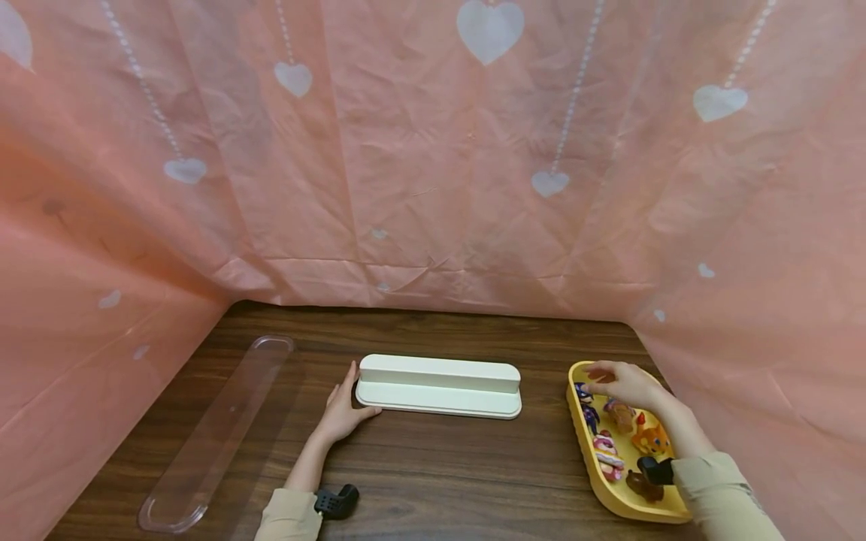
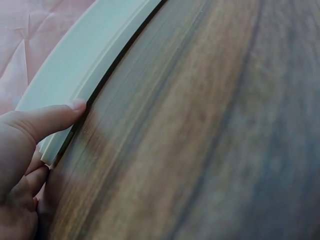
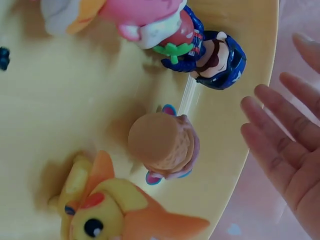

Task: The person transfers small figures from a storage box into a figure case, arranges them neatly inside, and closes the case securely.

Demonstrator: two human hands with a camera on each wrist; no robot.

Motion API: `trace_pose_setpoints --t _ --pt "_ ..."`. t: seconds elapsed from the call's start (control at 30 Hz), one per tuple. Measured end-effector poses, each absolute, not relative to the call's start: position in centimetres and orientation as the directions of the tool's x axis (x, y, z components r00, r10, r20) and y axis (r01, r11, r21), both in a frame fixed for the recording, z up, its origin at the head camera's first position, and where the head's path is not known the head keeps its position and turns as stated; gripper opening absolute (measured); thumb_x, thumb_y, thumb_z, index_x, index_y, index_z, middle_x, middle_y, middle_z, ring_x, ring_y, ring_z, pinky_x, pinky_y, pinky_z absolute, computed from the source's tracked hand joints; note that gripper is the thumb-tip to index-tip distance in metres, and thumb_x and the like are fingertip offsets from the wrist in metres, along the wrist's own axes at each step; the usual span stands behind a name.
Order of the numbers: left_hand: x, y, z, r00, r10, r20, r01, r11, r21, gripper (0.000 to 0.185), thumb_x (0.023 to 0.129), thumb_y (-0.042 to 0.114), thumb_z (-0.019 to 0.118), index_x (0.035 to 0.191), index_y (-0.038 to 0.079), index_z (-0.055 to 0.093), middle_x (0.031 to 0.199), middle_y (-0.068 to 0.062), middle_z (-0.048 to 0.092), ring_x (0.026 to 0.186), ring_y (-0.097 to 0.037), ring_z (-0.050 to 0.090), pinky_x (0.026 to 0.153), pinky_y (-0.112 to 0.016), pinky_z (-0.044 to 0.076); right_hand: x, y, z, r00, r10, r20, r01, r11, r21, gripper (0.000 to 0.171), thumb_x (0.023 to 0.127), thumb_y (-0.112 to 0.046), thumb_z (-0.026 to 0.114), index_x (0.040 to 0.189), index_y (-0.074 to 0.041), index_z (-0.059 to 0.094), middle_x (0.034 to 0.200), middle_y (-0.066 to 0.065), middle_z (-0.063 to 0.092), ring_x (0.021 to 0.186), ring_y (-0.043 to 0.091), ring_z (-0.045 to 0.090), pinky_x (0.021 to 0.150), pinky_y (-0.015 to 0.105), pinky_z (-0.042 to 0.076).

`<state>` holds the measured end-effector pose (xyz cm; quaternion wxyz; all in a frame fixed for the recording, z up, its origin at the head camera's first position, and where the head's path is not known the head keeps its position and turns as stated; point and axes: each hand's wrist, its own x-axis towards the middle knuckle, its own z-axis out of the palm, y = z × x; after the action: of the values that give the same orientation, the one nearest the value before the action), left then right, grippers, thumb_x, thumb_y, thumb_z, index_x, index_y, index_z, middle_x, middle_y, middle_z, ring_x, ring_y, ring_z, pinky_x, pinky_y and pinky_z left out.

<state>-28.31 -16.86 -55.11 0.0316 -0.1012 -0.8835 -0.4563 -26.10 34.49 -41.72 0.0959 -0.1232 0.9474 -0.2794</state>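
Observation:
A white stepped stand (image 1: 440, 385) lies across the middle of the wooden table. My left hand (image 1: 345, 402) rests against its left end with straight fingers, and the thumb (image 2: 52, 119) lies along the stand's front edge (image 2: 85, 55). My right hand (image 1: 622, 382) hovers over the far end of a yellow tray (image 1: 580, 439), its fingers (image 3: 280, 145) spread and holding nothing. In the tray lie a blue figure (image 3: 216, 57), a brown-headed figure (image 3: 162, 145), a pink figure (image 3: 145, 20) and an orange fox-like figure (image 3: 115, 212). The blue figure (image 1: 587, 406) and the brown-headed figure (image 1: 619, 413) lie nearest that hand.
A long clear plastic lid (image 1: 216, 436) lies at the left of the table (image 1: 440, 466). A small dark brown figure (image 1: 643, 487) sits at the tray's near end. Pink heart-patterned sheeting (image 1: 433, 188) walls in the back and both sides.

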Motion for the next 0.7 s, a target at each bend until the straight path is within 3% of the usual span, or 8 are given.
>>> trace_pose_setpoints --t 0.17,0.43,0.7 --pt "-28.2 -16.9 -55.2 -0.975 0.150 0.164 0.221 0.569 0.792 0.109 0.080 0.023 0.082 0.153 -0.008 0.008 0.151 -0.032 0.031 0.142 -0.043 0.027 0.116 -0.060 0.005 -26.5 34.5 -42.2 -0.940 -0.313 -0.134 -0.180 0.790 -0.586 0.049 0.091 -0.018 0.068 0.127 0.012 0.055 0.114 0.031 0.062 0.091 0.032 0.067 0.069 0.040 0.058" --pt "-28.3 -16.8 -55.1 -0.977 0.146 0.156 0.212 0.567 0.796 0.108 0.080 0.022 0.082 0.153 -0.009 0.008 0.151 -0.031 0.031 0.142 -0.042 0.026 0.116 -0.059 0.004 -27.2 34.6 -43.4 -0.939 -0.302 -0.167 -0.138 0.772 -0.621 0.051 0.089 -0.017 0.071 0.126 0.013 0.054 0.114 0.033 0.061 0.073 0.028 0.066 0.063 0.041 0.057" --pt "-28.1 -16.8 -55.0 -0.980 0.141 0.138 0.194 0.558 0.807 0.109 0.079 0.022 0.083 0.153 -0.008 0.009 0.151 -0.031 0.032 0.143 -0.043 0.025 0.117 -0.059 0.004 -27.5 35.1 -44.8 -0.934 -0.328 -0.142 -0.177 0.770 -0.612 0.047 0.085 -0.012 0.073 0.121 0.013 0.057 0.108 0.027 0.064 0.066 0.024 0.060 0.060 0.036 0.051"
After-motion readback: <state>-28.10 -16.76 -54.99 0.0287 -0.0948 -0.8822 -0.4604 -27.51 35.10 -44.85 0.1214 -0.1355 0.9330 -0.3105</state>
